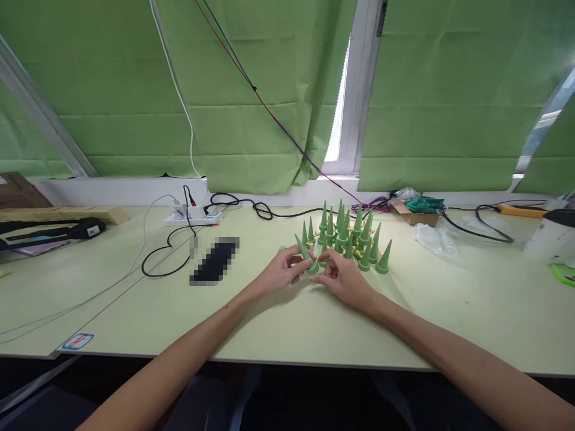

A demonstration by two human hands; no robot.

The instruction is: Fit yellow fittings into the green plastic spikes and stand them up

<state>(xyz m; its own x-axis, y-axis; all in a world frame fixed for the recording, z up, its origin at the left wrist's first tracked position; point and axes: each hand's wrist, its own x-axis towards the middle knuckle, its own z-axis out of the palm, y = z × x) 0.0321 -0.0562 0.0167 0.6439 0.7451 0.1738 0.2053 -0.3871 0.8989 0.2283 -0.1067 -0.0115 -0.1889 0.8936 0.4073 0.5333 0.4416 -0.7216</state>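
Observation:
A green cone with a round base [302, 246] leans to the left in my left hand [283, 269], whose thumb and fingers are closed around its lower part. My right hand [345, 278] is at the right side of the same cone's base. Its thumb and index finger lie around the base, and its other fingers are curled in. Just behind my hands stands a group of several similar green cones [343, 230], mostly upright and close together. Small yellow pieces [358, 254] show between them, partly hidden.
At the back left is a white power strip [193, 216] with black cables. A dark pixelated patch [215, 261] lies left of my hands. To the right are a cardboard box [415, 215], clear plastic bags [435, 242] and a white container [550, 239]. Green curtains [269, 120] hang behind.

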